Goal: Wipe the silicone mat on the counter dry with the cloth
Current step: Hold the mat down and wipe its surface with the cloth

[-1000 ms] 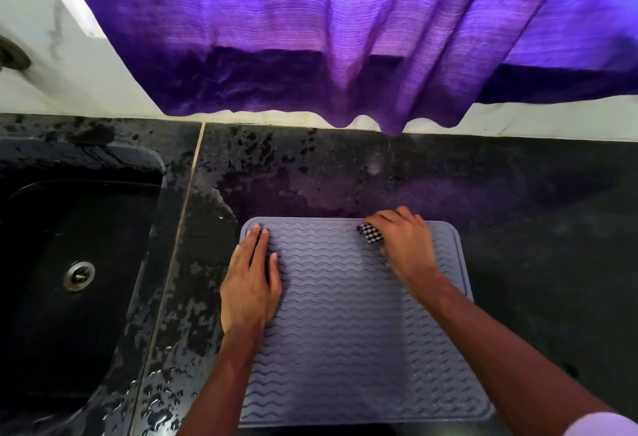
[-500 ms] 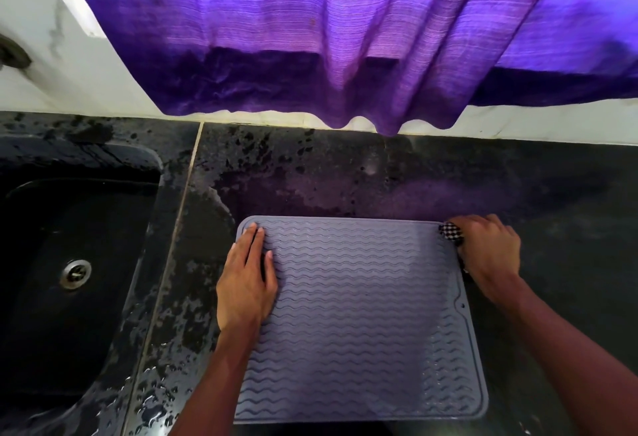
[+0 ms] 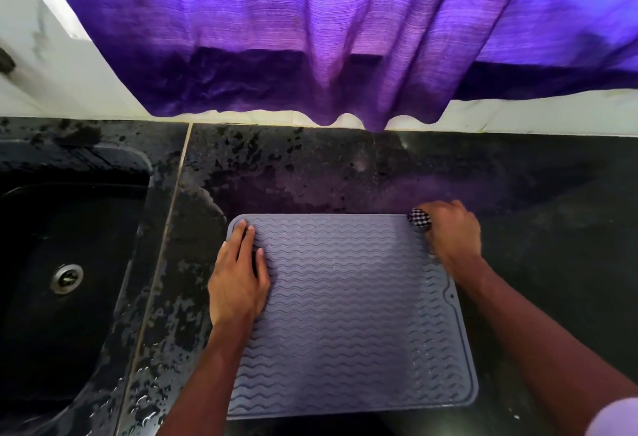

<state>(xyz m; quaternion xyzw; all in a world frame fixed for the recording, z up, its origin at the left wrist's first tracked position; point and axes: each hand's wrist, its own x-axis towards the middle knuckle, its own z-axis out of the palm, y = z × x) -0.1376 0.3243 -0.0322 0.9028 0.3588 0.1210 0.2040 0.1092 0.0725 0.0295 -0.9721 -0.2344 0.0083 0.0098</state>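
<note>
While right hand (image 3: 453, 236) fingers clutch checkered cloth (image 3: 419, 219) | grey wave-ridged mat (image 3: 345, 314) flat | left hand (image 3: 237, 280) fingers straight

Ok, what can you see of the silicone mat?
The silicone mat is grey-lilac, squarish, round-cornered, with wavy ridges and a holed tab on its right edge. It lies flat on the black counter. The left hand rests on its left side; the right hand presses a checkered cloth on its far right corner.

The mat's (image 3: 345, 314) middle lies open between the left hand (image 3: 238, 276), flat on its left edge, and the right hand (image 3: 452, 232), gripping a cloth (image 3: 419, 218) at the far right corner. Bare worktop (image 3: 538, 194) spreads to the right, the sink (image 3: 69, 228) is on the left, and a curtain (image 3: 310, 38) overhangs the back.
</note>
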